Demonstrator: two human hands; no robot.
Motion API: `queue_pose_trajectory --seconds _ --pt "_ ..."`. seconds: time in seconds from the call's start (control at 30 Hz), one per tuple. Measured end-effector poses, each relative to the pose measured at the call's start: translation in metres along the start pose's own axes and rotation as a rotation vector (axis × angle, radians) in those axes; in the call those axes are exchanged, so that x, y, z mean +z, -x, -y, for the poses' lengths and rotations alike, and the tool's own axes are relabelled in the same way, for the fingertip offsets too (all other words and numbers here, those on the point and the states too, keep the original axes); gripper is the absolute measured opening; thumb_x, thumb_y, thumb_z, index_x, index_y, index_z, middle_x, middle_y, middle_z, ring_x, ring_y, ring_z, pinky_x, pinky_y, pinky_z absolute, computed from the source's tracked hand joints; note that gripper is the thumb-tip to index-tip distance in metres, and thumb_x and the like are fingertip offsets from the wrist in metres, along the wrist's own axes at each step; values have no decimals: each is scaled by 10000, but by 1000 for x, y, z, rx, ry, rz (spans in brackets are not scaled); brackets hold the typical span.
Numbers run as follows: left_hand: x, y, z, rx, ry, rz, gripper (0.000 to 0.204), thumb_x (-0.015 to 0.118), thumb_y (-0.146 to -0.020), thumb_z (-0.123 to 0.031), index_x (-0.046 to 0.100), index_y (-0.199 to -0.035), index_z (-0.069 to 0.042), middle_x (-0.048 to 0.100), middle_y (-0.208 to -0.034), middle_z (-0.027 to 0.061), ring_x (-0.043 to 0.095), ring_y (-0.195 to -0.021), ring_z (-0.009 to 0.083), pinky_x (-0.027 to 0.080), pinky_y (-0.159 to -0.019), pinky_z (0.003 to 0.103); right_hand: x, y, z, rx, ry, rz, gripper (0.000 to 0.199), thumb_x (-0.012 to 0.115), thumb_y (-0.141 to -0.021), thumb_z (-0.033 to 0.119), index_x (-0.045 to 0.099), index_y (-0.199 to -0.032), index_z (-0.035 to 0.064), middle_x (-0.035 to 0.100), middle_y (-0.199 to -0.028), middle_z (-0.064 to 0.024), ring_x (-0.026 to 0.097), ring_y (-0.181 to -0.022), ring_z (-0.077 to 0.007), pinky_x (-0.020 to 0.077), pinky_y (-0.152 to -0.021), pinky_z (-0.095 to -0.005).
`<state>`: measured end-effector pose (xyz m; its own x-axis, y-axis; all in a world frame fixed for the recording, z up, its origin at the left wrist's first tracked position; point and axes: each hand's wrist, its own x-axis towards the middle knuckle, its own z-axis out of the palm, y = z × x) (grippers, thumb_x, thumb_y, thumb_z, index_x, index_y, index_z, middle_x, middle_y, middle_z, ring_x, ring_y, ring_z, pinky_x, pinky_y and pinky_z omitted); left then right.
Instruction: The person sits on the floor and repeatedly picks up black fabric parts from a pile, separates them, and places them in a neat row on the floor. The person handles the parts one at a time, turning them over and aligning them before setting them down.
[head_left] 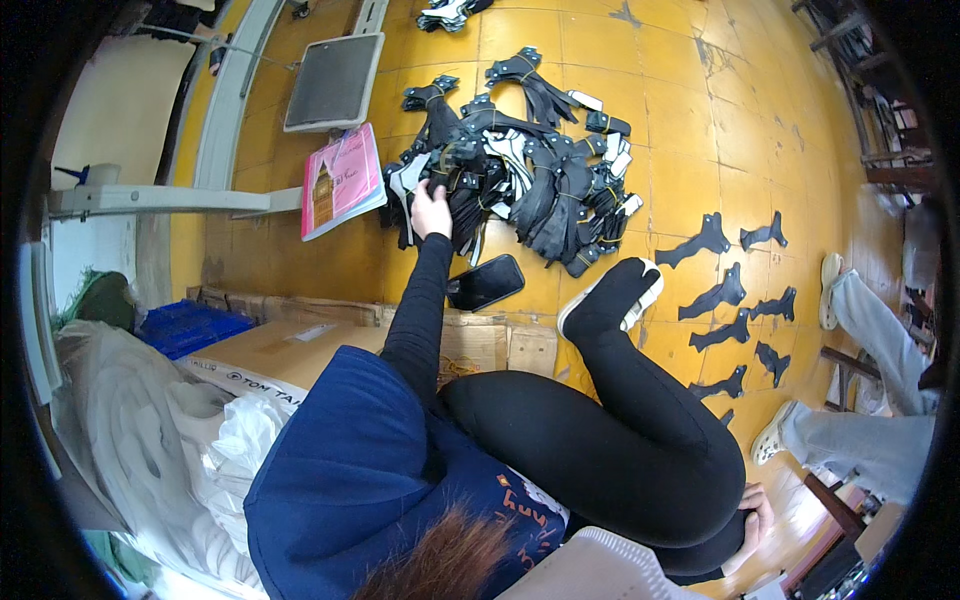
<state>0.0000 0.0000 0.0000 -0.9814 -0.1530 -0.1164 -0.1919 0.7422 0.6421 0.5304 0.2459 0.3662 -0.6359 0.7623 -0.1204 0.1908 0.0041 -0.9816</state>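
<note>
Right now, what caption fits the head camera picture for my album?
Left hand reaches into a heap of black cut pieces on the yellow floor; right hand rests by the knee.

Navy top over long black sleeves, black trousers, black-and-white shoe point(612, 296).

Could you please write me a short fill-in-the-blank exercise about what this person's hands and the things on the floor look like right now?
1. The left hand reaches into a pile of ____ cut pieces.
2. The phone lies on the ____ floor.
3. The booklet beside the pile has a ____ cover.
4. The right hand rests against the person's own ____.

Missing words: black; yellow; pink; leg
</note>
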Motion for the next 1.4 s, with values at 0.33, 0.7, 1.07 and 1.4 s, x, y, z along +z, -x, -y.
queue_pose_trajectory --seconds 0.33,0.7,1.07,1.4 --pt "-4 46 -33 563 -154 -255 352 580 -746 -38 542 -1089 -108 550 -1023 102 508 -1044 307 392 -907 422 -8 1 2 47 65 4 408 538 -798 373 530 -704 -24 511 -731 -125 466 -792 -228 348 -774 -342" --pt "38 106 -58 502 14 114 580 547 -682 17 457 -1251 -50 457 -1240 153 395 -1190 353 332 -1006 452 -5 -4 7 44 111 45 405 547 -794 370 552 -698 -23 544 -727 -126 495 -767 -234 361 -760 -347" --pt "70 102 -127 353 -180 560 764 601 -753 -577 426 -1363 -152 262 -1448 245 253 -1328 412 261 -1063 510 -7 -5 4 28 152 48 440 544 -789 413 566 -691 -16 552 -721 -118 511 -767 -237 370 -774 -345" --pt "89 58 -108 204 137 737 479 640 -764 -531 692 -945 -91 643 -1059 121 529 -1113 292 391 -962 363 5 -11 8 23 115 14 457 541 -782 425 553 -673 -19 551 -702 -121 502 -756 -238 376 -748 -351"
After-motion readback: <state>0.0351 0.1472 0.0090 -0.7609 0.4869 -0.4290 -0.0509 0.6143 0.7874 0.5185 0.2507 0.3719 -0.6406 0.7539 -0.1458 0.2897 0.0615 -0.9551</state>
